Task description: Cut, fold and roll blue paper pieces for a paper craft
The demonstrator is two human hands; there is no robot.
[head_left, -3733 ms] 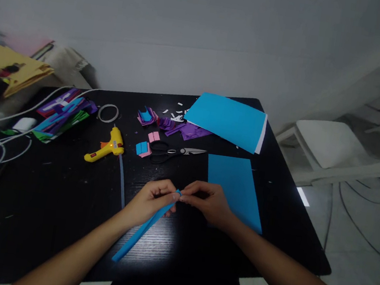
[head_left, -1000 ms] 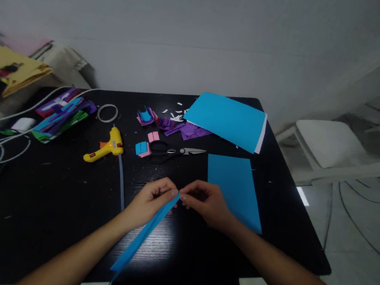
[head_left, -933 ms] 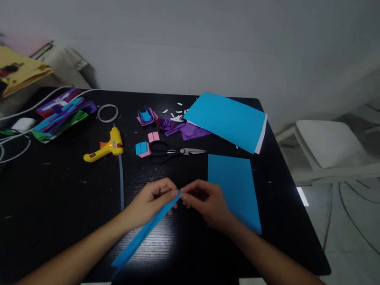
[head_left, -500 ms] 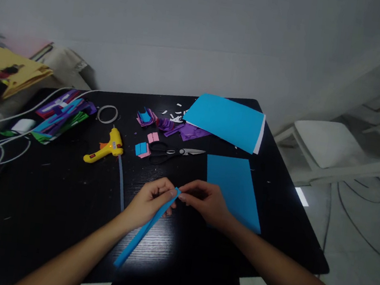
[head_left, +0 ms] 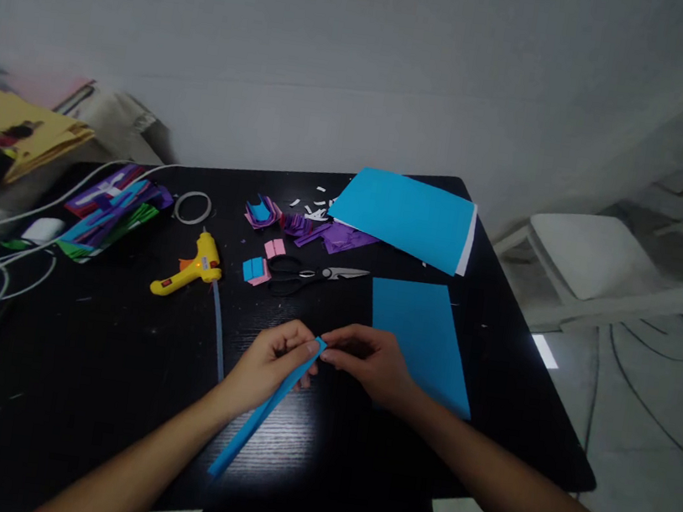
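A long, narrow blue paper strip point(head_left: 258, 418) slants from the table's near side up to my two hands. My left hand point(head_left: 273, 358) pinches it close to its upper end, thumb on top. At that same end, the thumb and fingertips of my right hand point(head_left: 372, 364) are closed on the tip of the strip. Under my right wrist lies a flat blue sheet point(head_left: 423, 335). Black-handled scissors point(head_left: 339, 273) rest beyond my hands, blades pointing right. Left of them sit small folded blue and pink paper pieces point(head_left: 256, 269).
On the black table point(head_left: 102, 375) lie a yellow glue gun point(head_left: 191, 265) with a glue stick, a tape ring point(head_left: 192, 207), colourful strips point(head_left: 113, 207), purple paper point(head_left: 347, 238), white scraps and a blue paper stack point(head_left: 407, 214). White cables point(head_left: 1, 263) cross the left side. A white chair point(head_left: 589, 257) stands right.
Both hands keep their pinch at the strip's upper end, nearly still. The strip's lower end has shifted very slightly; the view has moved a little.
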